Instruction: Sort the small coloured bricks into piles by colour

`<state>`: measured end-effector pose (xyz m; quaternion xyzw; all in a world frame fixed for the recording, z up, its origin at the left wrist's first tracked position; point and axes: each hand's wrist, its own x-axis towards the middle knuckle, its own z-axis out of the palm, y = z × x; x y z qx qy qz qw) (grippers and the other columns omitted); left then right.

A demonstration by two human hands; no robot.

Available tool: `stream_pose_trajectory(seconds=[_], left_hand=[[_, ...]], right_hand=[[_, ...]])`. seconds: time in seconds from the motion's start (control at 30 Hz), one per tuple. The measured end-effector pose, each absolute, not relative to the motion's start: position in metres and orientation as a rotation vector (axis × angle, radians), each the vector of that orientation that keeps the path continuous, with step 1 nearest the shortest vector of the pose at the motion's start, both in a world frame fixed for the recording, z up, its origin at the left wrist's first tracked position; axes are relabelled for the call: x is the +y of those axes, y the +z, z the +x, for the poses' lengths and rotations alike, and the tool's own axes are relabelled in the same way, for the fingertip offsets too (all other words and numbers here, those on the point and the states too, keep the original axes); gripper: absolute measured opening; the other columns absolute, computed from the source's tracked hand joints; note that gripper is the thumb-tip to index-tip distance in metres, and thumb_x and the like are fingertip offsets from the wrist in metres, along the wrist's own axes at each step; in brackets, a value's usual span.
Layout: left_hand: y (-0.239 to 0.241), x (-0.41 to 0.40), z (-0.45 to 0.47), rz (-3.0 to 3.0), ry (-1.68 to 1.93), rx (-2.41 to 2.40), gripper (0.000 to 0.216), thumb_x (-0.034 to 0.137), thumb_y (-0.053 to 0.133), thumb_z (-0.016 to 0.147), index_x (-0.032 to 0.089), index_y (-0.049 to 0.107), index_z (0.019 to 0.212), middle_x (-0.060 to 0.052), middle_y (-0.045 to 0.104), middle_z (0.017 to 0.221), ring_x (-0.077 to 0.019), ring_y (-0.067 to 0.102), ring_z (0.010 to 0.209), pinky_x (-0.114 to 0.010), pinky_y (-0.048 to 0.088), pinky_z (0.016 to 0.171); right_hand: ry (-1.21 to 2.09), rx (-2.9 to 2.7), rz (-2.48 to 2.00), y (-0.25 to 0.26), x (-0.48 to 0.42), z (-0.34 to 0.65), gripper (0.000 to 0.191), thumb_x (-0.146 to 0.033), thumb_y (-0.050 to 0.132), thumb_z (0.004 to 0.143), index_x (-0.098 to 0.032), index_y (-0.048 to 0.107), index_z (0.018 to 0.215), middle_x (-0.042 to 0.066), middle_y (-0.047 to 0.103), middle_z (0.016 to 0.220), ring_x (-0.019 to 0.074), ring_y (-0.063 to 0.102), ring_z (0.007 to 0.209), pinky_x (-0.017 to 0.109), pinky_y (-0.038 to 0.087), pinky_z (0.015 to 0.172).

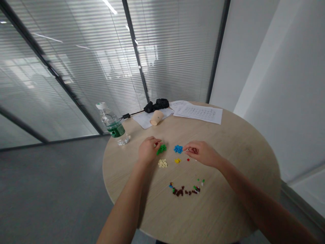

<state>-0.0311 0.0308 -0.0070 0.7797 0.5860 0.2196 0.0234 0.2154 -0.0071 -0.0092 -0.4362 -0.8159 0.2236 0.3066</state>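
Observation:
My left hand [148,149] rests on the left, its thumb and fingers closed in a pinch at the edge of a pile of small green blocks [161,148]. Across from it, my right hand [200,152] has curled fingers, their tips right beside a pile of blue blocks [178,149]. Whatever either pinch holds is too small to make out. Nearer me lie cream blocks [163,163], a little heap of yellow blocks [177,161] and one red block [188,159]. Dark brown blocks [179,192] with a few coloured ones form a curved row closest to me.
On the round wooden table [228,135] a water bottle [115,127] stands at the left edge. Toward the back lie a paper cup [156,117] on its side, a black bundle [157,105] with a cable, and printed sheets [200,113]. Glass partitions with blinds rise behind.

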Motion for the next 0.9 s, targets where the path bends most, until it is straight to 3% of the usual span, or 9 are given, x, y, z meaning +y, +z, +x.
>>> stream_pose_trajectory(seconds=[0.23,0.43,0.9], left_hand=[[-0.009,0.031,-0.035,2.383,0.418,1.983,0.024,0.033,0.051,0.084,0.023,0.072,0.092,-0.006,0.066,0.093,-0.0181,0.059,0.083,-0.024,0.039,0.065],[-0.007,0.029,-0.033,2.413,0.343,1.943,0.026,0.032,0.048,0.086,0.022,0.071,0.093,-0.007,0.066,0.094,-0.0189,0.059,0.082,-0.025,0.039,0.066],[-0.008,0.028,-0.029,2.380,0.503,1.878,0.026,0.033,0.050,0.084,0.019,0.070,0.093,-0.007,0.066,0.093,-0.0186,0.059,0.081,-0.027,0.040,0.066]], right_hand=[[0.880,-2.298,-1.125,-0.010,-0.008,0.217,0.013,-0.019,0.058,0.077,-0.015,0.069,0.083,0.001,0.061,0.066,0.0097,0.049,0.058,0.020,0.036,0.054],[1.242,-2.508,-1.111,-0.009,-0.010,0.224,0.011,-0.016,0.062,0.070,-0.013,0.069,0.076,0.000,0.060,0.061,0.0091,0.051,0.055,0.020,0.038,0.051],[1.361,-2.637,-1.274,-0.007,-0.015,0.226,0.011,-0.020,0.069,0.061,-0.013,0.070,0.070,-0.001,0.060,0.057,0.0094,0.052,0.052,0.019,0.037,0.049]])
